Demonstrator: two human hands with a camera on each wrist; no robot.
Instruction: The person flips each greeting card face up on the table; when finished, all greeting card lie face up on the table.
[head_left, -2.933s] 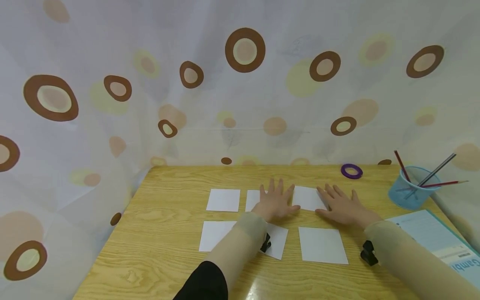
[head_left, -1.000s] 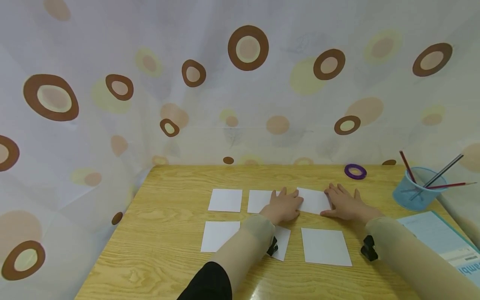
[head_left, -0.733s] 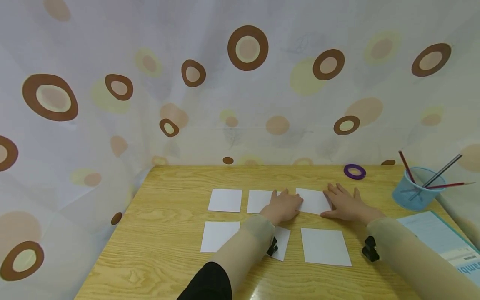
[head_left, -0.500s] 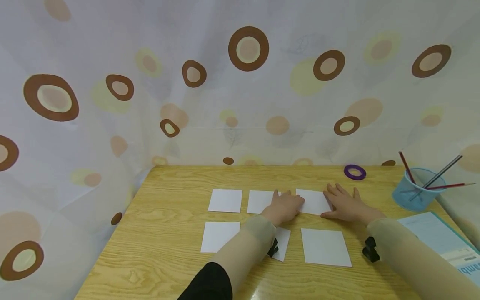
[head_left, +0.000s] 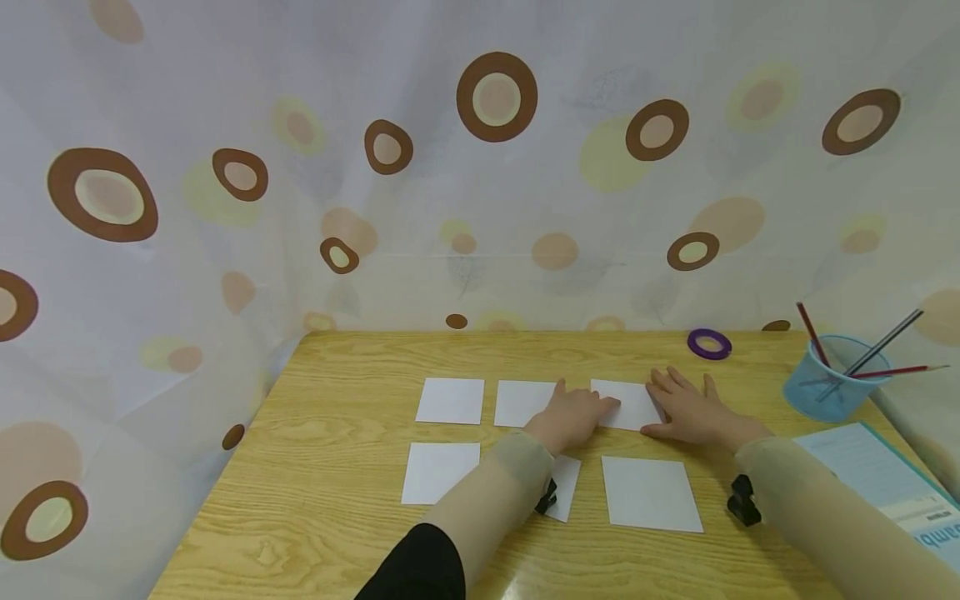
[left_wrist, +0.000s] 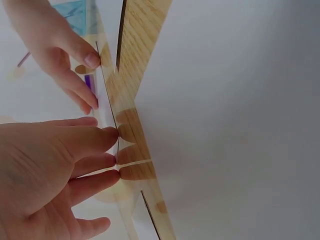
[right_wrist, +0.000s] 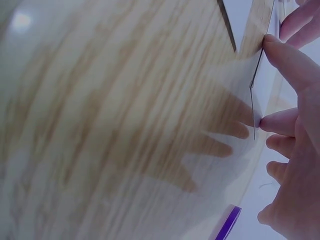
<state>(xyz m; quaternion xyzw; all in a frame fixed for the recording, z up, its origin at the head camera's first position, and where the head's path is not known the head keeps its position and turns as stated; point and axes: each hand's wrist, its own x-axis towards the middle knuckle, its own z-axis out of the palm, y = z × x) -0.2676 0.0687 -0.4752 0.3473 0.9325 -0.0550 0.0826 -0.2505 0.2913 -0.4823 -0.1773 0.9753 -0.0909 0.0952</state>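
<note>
Six white paper squares lie in two rows on the wooden table (head_left: 345,433). My left hand (head_left: 576,412) lies flat, its straight fingertips (left_wrist: 111,134) touching the left edge of the back right square (head_left: 630,403). My right hand (head_left: 686,412) rests flat at that square's right edge, fingers extended. The right wrist view shows the right hand's fingertips (right_wrist: 280,122) against the paper's thin edge. The back middle square (head_left: 522,402) is just left of my left hand. My left forearm partly covers the front middle square (head_left: 566,492).
A purple tape ring (head_left: 708,343) lies at the table's back right. A blue cup (head_left: 832,387) holding pencils stands at the right edge, with a teal booklet (head_left: 877,479) in front of it. The other squares are back left (head_left: 450,400), front left (head_left: 438,472) and front right (head_left: 649,492). A patterned curtain hangs behind.
My left hand has slid a little to the right, off the back middle square and onto the back right square's edge. The right hand has hardly moved.
</note>
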